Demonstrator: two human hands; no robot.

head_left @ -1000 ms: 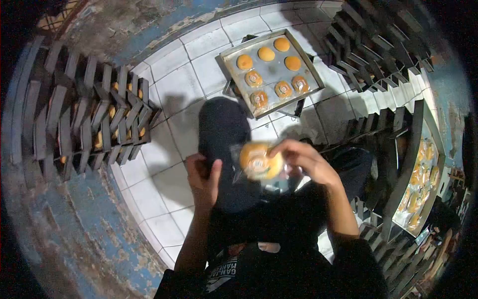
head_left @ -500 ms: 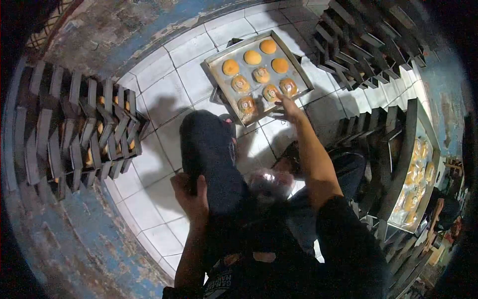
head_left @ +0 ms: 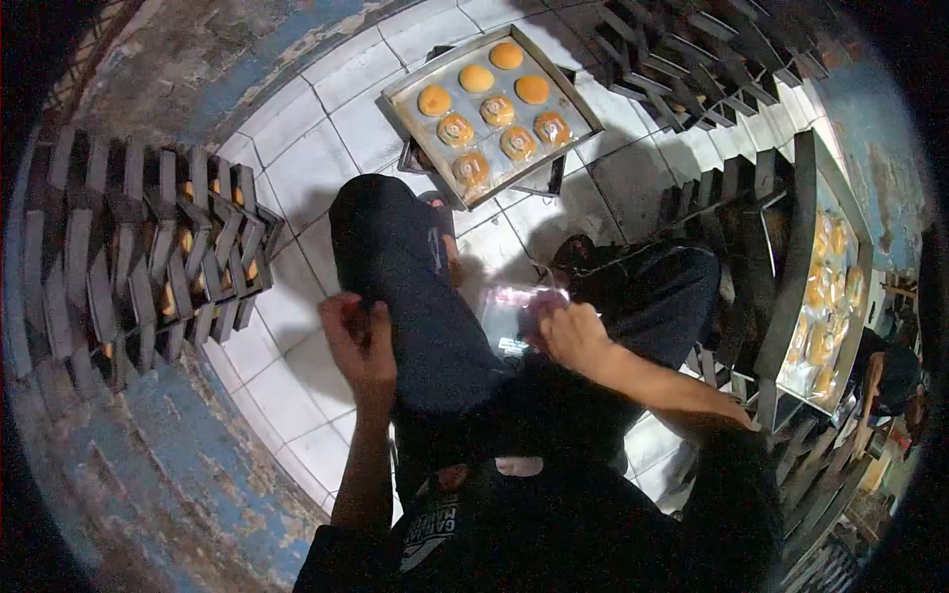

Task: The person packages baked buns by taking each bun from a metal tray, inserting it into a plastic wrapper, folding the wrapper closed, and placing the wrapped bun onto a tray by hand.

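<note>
My right hand (head_left: pixel 571 336) is in my lap, fingers closed at the edge of a clear, shiny plastic bag (head_left: pixel 504 321); part of the bag is hidden by the fingers. Beside my left knee, my left hand (head_left: pixel 360 341) hovers with loosely curled fingers and the thumb apart, nothing visible in it. In front of me a metal tray (head_left: pixel 395 104) holds round buns. Several plain golden buns (head_left: pixel 475 78) lie toward its far side. Nearer me are several buns in clear wrapping with round labels (head_left: pixel 517 143).
Stacked dark trays (head_left: pixel 148 247) with buns inside stand at the left wall. More stacked trays (head_left: pixel 692 64) rise at the far right. Close on my right, a tilted tray (head_left: pixel 860 212) of wrapped buns tops another stack. White floor tiles (head_left: pixel 316 148) lie between.
My right hand has left the wrapped buns on the tray and come back to the plastic in my lap. The view has shifted slightly. My left hand stays by the knee.
</note>
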